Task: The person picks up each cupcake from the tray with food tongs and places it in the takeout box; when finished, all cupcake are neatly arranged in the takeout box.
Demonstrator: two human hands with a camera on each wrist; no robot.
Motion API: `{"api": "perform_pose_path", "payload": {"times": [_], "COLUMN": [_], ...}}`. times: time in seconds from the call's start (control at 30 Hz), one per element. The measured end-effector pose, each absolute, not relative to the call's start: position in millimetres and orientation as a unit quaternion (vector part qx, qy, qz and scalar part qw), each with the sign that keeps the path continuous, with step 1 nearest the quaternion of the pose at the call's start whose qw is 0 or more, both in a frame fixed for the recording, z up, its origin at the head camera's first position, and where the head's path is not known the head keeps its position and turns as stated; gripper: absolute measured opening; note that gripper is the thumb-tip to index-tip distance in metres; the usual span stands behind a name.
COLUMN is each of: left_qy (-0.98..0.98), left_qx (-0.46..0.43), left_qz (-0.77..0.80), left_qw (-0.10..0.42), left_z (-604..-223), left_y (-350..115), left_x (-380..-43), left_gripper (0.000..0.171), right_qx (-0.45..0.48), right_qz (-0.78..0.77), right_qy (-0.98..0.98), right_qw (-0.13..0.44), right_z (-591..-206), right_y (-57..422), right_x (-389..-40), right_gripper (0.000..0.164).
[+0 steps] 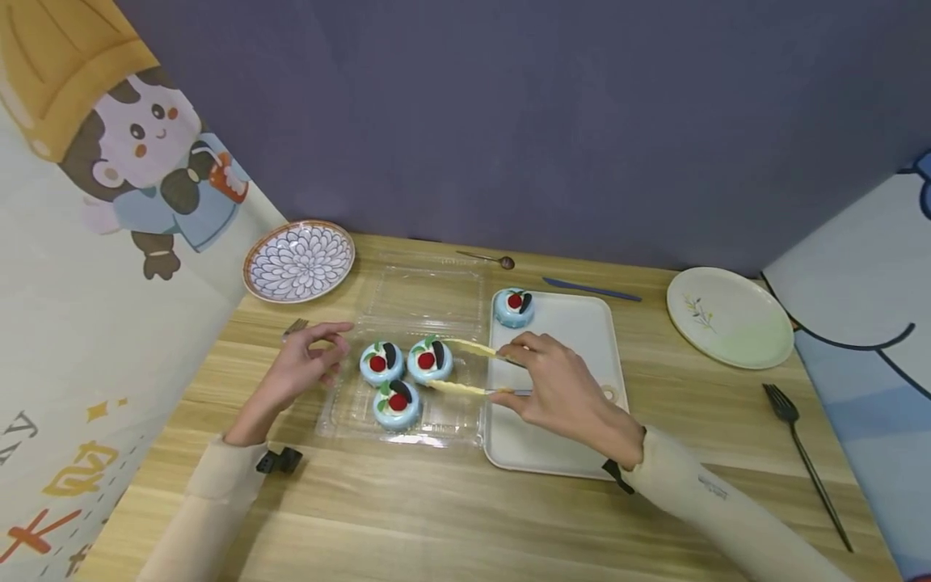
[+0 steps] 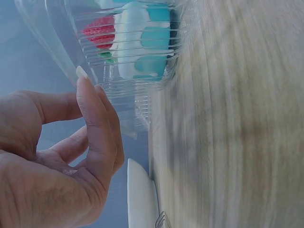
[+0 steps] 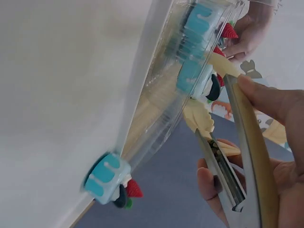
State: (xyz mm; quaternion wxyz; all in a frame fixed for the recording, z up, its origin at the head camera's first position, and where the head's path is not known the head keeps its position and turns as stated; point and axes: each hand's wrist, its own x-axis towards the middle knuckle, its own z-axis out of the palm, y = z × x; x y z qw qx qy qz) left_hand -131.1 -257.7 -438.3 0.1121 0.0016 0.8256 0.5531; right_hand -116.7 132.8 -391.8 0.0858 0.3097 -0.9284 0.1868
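My right hand (image 1: 560, 392) grips a pair of tongs (image 3: 251, 156) with pale yellow tips. The spread tips stand on either side of a light-blue cake (image 1: 424, 372) topped with a red berry, a dark oval piece and green leaves. Two similar cakes, one at the left (image 1: 374, 378) and one in front (image 1: 390, 416), sit beside it in a clear plastic container (image 1: 451, 424). My left hand (image 1: 305, 360) is by the container's left side, fingers loosely bent and holding nothing; in the left wrist view a fingertip (image 2: 81, 73) overlaps the container wall.
A white tray (image 1: 549, 449) right of the container bears another blue cake (image 1: 513, 314) at its far left corner. Around them lie a patterned plate (image 1: 300, 263), a small spoon (image 1: 505, 263), a blue knife (image 1: 592, 289), a pale plate (image 1: 735, 319) and a dark fork (image 1: 803, 449).
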Motion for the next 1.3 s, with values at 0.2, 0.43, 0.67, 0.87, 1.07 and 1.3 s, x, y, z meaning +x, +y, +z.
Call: {"api": "perform_pose_path", "payload": {"times": [0.2,0.43,0.67,0.87,1.07,1.3], "left_qy": [0.825,0.824,0.823,0.822,0.821,0.824], "left_qx": [0.001,0.003,0.003,0.003,0.003,0.003], "left_qz": [0.554,0.555,0.556,0.557,0.56,0.555], "left_qw": [0.112,0.115,0.117,0.116,0.114,0.116], "left_z": [-438.8,-438.5,-438.9,-441.2,-440.6,-439.1], "left_y": [-257.1,-257.1,-257.6,-257.7,-256.6,-256.3], "left_x": [-131.2,-132.4,-132.6,-133.2,-133.3,-132.1], "left_gripper": [0.043,0.043,0.043,0.044,0.044,0.044], "right_qx": [0.311,0.308,0.313,0.315,0.311,0.306], "right_qz": [0.173,0.17,0.159,0.149,0.144,0.144], "right_qy": [-0.931,-0.934,-0.935,-0.936,-0.938,-0.94], "right_qw": [0.075,0.066,0.056,0.047,0.046,0.039], "right_z": [-393.5,-394.8,-395.7,-396.0,-393.3,-393.5], "right_y": [121.4,116.2,112.5,110.4,108.9,108.2], "right_x": [-119.9,-121.0,-121.6,-124.3,-124.1,-122.2], "right_gripper": [0.055,0.056,0.058,0.06,0.059,0.06]}}
